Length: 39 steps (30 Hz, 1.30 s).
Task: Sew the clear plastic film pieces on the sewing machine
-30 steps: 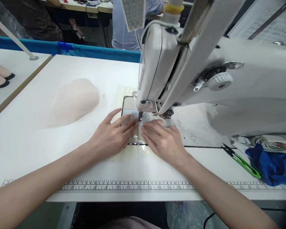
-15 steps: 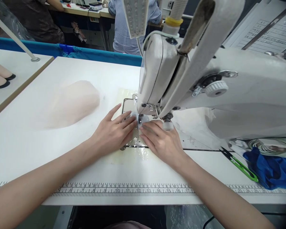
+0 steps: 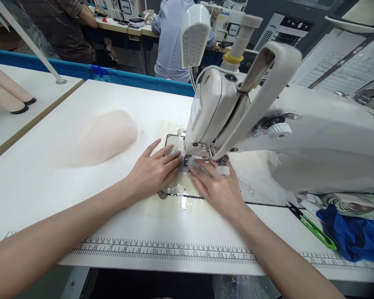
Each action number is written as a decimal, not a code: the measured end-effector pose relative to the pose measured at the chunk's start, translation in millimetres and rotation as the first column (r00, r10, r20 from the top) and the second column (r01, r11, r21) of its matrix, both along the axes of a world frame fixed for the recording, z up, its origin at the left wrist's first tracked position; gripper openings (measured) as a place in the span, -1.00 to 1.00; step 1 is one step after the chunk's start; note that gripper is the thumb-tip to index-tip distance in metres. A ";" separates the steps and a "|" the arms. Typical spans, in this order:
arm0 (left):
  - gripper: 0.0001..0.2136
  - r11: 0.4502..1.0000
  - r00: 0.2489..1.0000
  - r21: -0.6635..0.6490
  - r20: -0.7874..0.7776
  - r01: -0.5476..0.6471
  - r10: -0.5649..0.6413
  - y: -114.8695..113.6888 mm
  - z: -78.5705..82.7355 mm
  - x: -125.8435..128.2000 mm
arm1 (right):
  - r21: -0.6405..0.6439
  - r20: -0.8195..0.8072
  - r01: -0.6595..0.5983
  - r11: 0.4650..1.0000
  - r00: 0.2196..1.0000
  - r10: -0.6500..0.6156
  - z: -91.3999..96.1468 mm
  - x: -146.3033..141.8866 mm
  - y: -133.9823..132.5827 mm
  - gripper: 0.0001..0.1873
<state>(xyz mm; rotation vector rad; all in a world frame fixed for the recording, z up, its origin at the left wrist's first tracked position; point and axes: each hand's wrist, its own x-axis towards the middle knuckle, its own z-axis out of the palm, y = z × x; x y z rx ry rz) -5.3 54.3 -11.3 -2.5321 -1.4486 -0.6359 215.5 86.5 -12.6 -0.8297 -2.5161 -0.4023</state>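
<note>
My left hand (image 3: pixel 152 170) lies flat on the metal needle plate (image 3: pixel 174 145) of a white sewing machine (image 3: pixel 268 124), fingers stretched toward the needle (image 3: pixel 184 160). My right hand (image 3: pixel 216 187) lies flat just right of it, fingertips at the presser foot. Both press on a small pale, partly see-through piece (image 3: pixel 187 164) under the needle; it is too small to name. A clear film (image 3: pixel 180 195) covers the plate area in front of the needle.
A pale pink fabric heap (image 3: pixel 102 137) lies to the left on the white table (image 3: pixel 50 182). Green-handled snips (image 3: pixel 314 226) and blue cloth (image 3: pixel 352 236) sit at right. A printed ruler (image 3: pixel 162 251) runs along the front edge. Two people work at a bench behind.
The view has tilted up and shifted, showing more of the room behind. Both hands stay flat at the needle, having crept slightly forward under the machine head.
</note>
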 end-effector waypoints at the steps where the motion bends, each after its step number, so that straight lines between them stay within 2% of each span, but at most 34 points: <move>1: -0.69 1.000 1.000 0.005 0.000 -0.003 0.003 -0.4 0.2 0.0 | -0.007 0.000 0.007 1.000 1.000 -0.007 0.8 0.8 0.1 -0.78; 10: -0.72 0.998 0.999 0.053 -0.003 -0.040 0.040 -4.9 2.1 -3.8 | -0.070 -0.022 0.028 0.997 0.999 -0.030 -2.9 1.6 1.9 -0.74; 12: -0.71 0.998 1.000 0.064 0.009 -0.007 0.007 -8.1 2.0 -3.3 | -0.141 -0.054 0.039 0.989 0.997 -0.047 -1.1 1.7 0.9 -0.72; 14: -0.69 0.996 0.997 0.059 0.041 0.062 -0.065 -12.3 3.1 -1.8 | -0.328 -0.176 -0.025 0.944 0.984 -0.035 6.8 2.5 -2.5 -0.74; 15: -0.68 0.992 0.990 0.031 0.074 0.121 -0.123 -14.3 4.5 -1.1 | -0.469 -0.264 -0.120 0.875 0.964 -0.009 12.6 3.2 -4.8 -0.78; 16: -0.70 0.981 0.973 -0.022 0.134 0.194 -0.189 -15.9 6.7 -0.8 | -0.624 -0.356 -0.256 0.738 0.934 0.023 19.0 4.3 -7.2 -0.83; 17: -0.76 0.955 0.941 -0.103 0.227 0.279 -0.251 -17.1 9.7 -1.2 | -0.761 -0.430 -0.390 0.518 0.902 0.048 25.2 5.6 -9.4 -0.88; 18: -0.84 0.907 0.891 -0.205 0.355 0.368 -0.282 -17.9 13.5 -2.4 | -0.836 -0.484 -0.477 0.272 0.874 0.047 30.4 6.8 -11.2 -0.91; 19: -0.92 0.837 0.826 -0.311 0.501 0.450 -0.258 -18.4 17.8 -4.4 | -0.844 -0.532 -0.530 0.080 0.847 0.009 34.1 7.8 -12.3 -0.91; 20: -0.93 0.753 0.750 -0.400 0.636 0.522 -0.182 -18.7 22.4 -7.1 | -0.826 -0.560 -0.563 -0.042 0.826 -0.057 36.2 8.3 -12.8 -0.86; 21: -0.90 0.673 0.670 -0.458 0.739 0.581 -0.076 -18.9 27.1 -10.1 | -0.807 -0.567 -0.579 -0.113 0.814 -0.125 36.6 8.0 -12.9 -0.76; 22: -0.88 0.610 0.597 -0.489 0.802 0.623 0.032 -19.3 31.6 -13.0 | -0.797 -0.561 -0.587 -0.141 0.806 -0.187 35.8 7.1 -12.9 -0.67; 23: -0.89 0.571 0.540 -0.501 0.834 0.650 0.117 -19.7 35.6 -15.6 | -0.798 -0.544 -0.582 -0.158 0.808 -0.228 34.3 5.5 -12.7 -0.61; 24: -0.89 0.557 0.499 -0.498 0.851 0.665 0.166 -20.2 39.1 -17.6 | -0.805 -0.522 -0.566 -0.178 0.818 -0.243 32.6 3.7 -12.7 -0.59; 26: -0.88 0.556 0.471 -0.499 0.857 0.665 0.207 -20.8 45.0 -19.9 | -0.813 -0.487 -0.535 -0.231 0.841 -0.234 30.4 0.0 -12.8 -0.62; 29: -0.85 0.543 0.484 -0.536 0.838 0.646 0.250 -20.4 54.6 -22.7 | -0.780 -0.485 -0.550 -0.299 0.833 -0.266 33.1 -4.0 -14.0 -0.68; 31: -0.82 0.519 0.536 -0.596 0.796 0.613 0.281 -20.2 64.2 -27.1 | -0.776 -0.471 -0.556 -0.297 0.825 -0.313 37.6 -7.0 -15.8 -0.68; 33: -0.82 0.517 0.622 -0.662 0.730 0.543 0.283 -23.0 76.3 -33.8 | -0.807 -0.448 -0.533 -0.255 0.833 -0.324 41.7 -12.1 -18.1 -0.73; 34: -0.83 0.544 0.665 -0.681 0.696 0.491 0.270 -26.8 83.0 -37.5 | -0.831 -0.435 -0.508 -0.225 0.847 -0.307 43.0 -15.6 -19.2 -0.75; 36: -0.83 0.657 0.746 -0.660 0.629 0.363 0.220 -41.2 96.3 -43.4 | -0.887 -0.402 -0.440 -0.140 0.885 -0.235 44.1 -24.4 -21.2 -0.77; 38: -0.83 0.767 0.825 -0.590 0.545 0.251 0.150 -65.4 107.8 -45.5 | -0.932 -0.356 -0.361 -0.020 0.925 -0.131 43.9 -34.3 -22.8 -0.77; 39: -0.82 0.792 0.861 -0.567 0.496 0.227 0.109 -79.9 112.1 -45.2 | -0.941 -0.337 -0.335 0.044 0.939 -0.075 43.8 -39.2 -23.7 -0.77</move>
